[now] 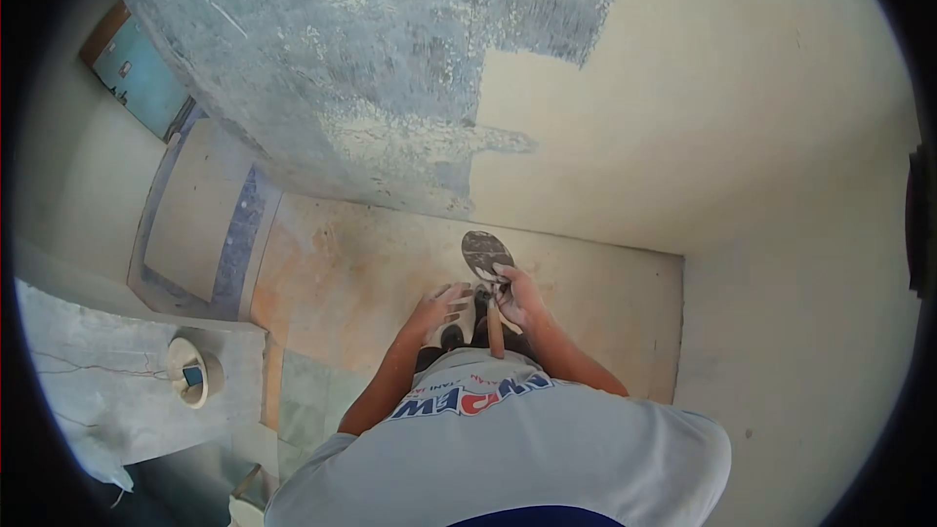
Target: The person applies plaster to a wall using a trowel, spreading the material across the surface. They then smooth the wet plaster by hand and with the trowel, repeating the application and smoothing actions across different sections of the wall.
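Note:
My right hand [517,298] grips a dark oval piece [486,252], shaped like a shoe sole and smeared with white, its thumb pressed on the lower end. Below that hand a light brown stick-like handle [496,334] points toward my shirt; how it joins the oval piece is hidden. My left hand [444,310] hangs just to the left with fingers apart, white powder on them, and nothing in it. Both hands are in front of my waist, above my feet.
Ahead stands a wall [390,49], partly grey and scraped, partly cream coated. A dusty floor [332,254] runs along its base to a side wall [781,361]. On a ledge [117,381] at left sits a pale round container [213,371]; a blue door [142,73] is beyond.

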Demonstrator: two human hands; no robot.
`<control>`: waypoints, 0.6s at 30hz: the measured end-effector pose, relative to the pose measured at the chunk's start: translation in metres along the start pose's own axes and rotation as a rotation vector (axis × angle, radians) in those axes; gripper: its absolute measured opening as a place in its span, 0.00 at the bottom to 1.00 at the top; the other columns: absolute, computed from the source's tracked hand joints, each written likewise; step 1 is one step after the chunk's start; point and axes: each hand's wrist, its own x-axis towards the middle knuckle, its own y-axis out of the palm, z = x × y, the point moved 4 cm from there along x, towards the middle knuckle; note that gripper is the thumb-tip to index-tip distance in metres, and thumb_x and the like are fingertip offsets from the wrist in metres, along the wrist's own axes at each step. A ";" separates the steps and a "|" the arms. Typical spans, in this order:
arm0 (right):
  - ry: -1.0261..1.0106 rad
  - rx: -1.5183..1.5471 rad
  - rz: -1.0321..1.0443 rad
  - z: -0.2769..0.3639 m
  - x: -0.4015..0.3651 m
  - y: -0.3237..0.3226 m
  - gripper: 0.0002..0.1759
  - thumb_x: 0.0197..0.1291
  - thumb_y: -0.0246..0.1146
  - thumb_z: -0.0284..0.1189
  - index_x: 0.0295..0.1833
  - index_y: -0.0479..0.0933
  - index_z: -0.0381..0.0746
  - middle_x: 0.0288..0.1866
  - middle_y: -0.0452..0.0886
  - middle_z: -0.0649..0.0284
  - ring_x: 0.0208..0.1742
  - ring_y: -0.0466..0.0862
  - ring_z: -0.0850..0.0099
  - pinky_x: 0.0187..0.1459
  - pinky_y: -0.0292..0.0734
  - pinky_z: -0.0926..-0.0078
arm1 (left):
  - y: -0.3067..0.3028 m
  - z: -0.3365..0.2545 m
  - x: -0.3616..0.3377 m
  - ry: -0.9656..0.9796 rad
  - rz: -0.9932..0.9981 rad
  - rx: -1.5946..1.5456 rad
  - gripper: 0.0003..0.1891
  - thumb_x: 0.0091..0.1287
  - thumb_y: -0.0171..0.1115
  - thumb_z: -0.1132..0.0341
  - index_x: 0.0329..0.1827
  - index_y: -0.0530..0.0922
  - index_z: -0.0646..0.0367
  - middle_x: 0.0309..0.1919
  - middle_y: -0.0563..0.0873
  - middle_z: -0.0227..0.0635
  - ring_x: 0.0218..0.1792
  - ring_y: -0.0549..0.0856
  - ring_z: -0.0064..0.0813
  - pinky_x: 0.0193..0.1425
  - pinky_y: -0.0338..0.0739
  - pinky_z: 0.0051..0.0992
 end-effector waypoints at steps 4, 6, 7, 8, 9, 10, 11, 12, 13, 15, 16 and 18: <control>-0.019 -0.178 -0.043 -0.006 -0.048 0.017 0.09 0.71 0.56 0.30 0.50 0.75 0.37 0.36 0.83 0.60 0.33 0.84 0.68 0.38 0.84 0.67 | 0.012 0.012 -0.014 0.035 -0.002 -0.050 0.25 0.79 0.51 0.50 0.71 0.73 0.56 0.65 0.81 0.34 0.62 0.81 0.33 0.67 0.71 0.36; -0.021 -0.187 -0.049 -0.007 -0.052 0.005 0.09 0.72 0.55 0.31 0.51 0.74 0.38 0.34 0.81 0.61 0.32 0.83 0.68 0.38 0.84 0.66 | 0.020 0.014 -0.017 0.049 -0.003 -0.056 0.25 0.79 0.51 0.50 0.70 0.73 0.56 0.65 0.81 0.35 0.62 0.81 0.33 0.67 0.71 0.36; -0.011 -0.178 -0.058 -0.006 -0.049 -0.005 0.08 0.72 0.55 0.31 0.49 0.73 0.38 0.33 0.80 0.62 0.30 0.81 0.68 0.38 0.83 0.65 | 0.025 0.011 -0.021 0.068 -0.004 -0.054 0.24 0.79 0.51 0.51 0.70 0.73 0.56 0.65 0.81 0.35 0.62 0.81 0.33 0.68 0.71 0.36; -0.001 -0.170 -0.066 -0.004 -0.046 -0.015 0.07 0.72 0.55 0.31 0.47 0.72 0.39 0.31 0.78 0.62 0.29 0.79 0.68 0.37 0.83 0.65 | 0.031 0.009 -0.022 0.088 -0.005 -0.052 0.24 0.79 0.51 0.51 0.69 0.74 0.56 0.66 0.81 0.35 0.62 0.82 0.33 0.68 0.71 0.36; -0.009 -0.170 -0.061 0.004 -0.050 -0.018 0.07 0.72 0.55 0.31 0.47 0.72 0.39 0.31 0.78 0.62 0.29 0.79 0.68 0.37 0.83 0.65 | 0.036 0.009 -0.020 0.096 -0.002 -0.048 0.24 0.79 0.51 0.51 0.69 0.74 0.56 0.66 0.81 0.35 0.62 0.82 0.33 0.68 0.71 0.36; -0.027 -0.141 -0.049 0.013 -0.055 -0.021 0.07 0.73 0.55 0.32 0.45 0.71 0.39 0.30 0.76 0.63 0.28 0.77 0.69 0.36 0.81 0.66 | 0.041 0.011 -0.015 0.093 -0.008 -0.052 0.23 0.79 0.51 0.52 0.69 0.74 0.55 0.65 0.81 0.35 0.62 0.82 0.33 0.68 0.70 0.36; -0.043 -0.113 -0.038 0.022 -0.059 -0.025 0.07 0.73 0.55 0.32 0.42 0.70 0.40 0.28 0.74 0.64 0.27 0.75 0.69 0.35 0.80 0.67 | 0.048 0.013 -0.009 0.088 -0.015 -0.057 0.23 0.79 0.51 0.52 0.68 0.74 0.55 0.65 0.81 0.35 0.62 0.82 0.33 0.68 0.70 0.36; -0.046 -0.118 -0.033 0.030 -0.061 -0.036 0.07 0.73 0.55 0.32 0.42 0.70 0.40 0.28 0.74 0.64 0.27 0.75 0.69 0.35 0.80 0.67 | 0.056 0.019 0.000 0.096 -0.015 -0.059 0.23 0.79 0.51 0.52 0.68 0.74 0.55 0.65 0.81 0.35 0.62 0.82 0.33 0.68 0.70 0.36; -0.052 -0.091 -0.019 0.039 -0.064 -0.050 0.08 0.74 0.54 0.32 0.42 0.69 0.40 0.28 0.73 0.64 0.26 0.75 0.69 0.34 0.78 0.67 | 0.065 0.024 0.007 0.090 0.010 -0.052 0.22 0.78 0.51 0.52 0.67 0.75 0.54 0.64 0.82 0.33 0.61 0.82 0.32 0.67 0.71 0.35; -0.067 -0.127 -0.010 0.060 -0.069 -0.074 0.10 0.75 0.54 0.34 0.40 0.68 0.40 0.26 0.71 0.65 0.26 0.73 0.70 0.32 0.74 0.67 | 0.080 0.027 0.015 0.115 0.006 -0.058 0.21 0.78 0.51 0.52 0.66 0.76 0.52 0.63 0.83 0.32 0.60 0.82 0.30 0.66 0.71 0.33; -0.079 -0.131 -0.027 0.072 -0.077 -0.087 0.10 0.75 0.53 0.34 0.39 0.68 0.41 0.25 0.70 0.65 0.25 0.72 0.70 0.31 0.74 0.67 | 0.095 0.030 0.019 0.083 -0.002 -0.041 0.21 0.78 0.52 0.52 0.66 0.76 0.52 0.63 0.83 0.31 0.59 0.82 0.29 0.65 0.72 0.33; -0.139 -0.155 -0.077 0.098 -0.102 -0.110 0.10 0.74 0.53 0.34 0.38 0.67 0.41 0.24 0.69 0.66 0.24 0.72 0.70 0.31 0.74 0.66 | 0.124 0.038 0.031 0.064 -0.012 -0.022 0.20 0.77 0.52 0.52 0.66 0.77 0.51 0.62 0.84 0.30 0.59 0.83 0.28 0.64 0.72 0.33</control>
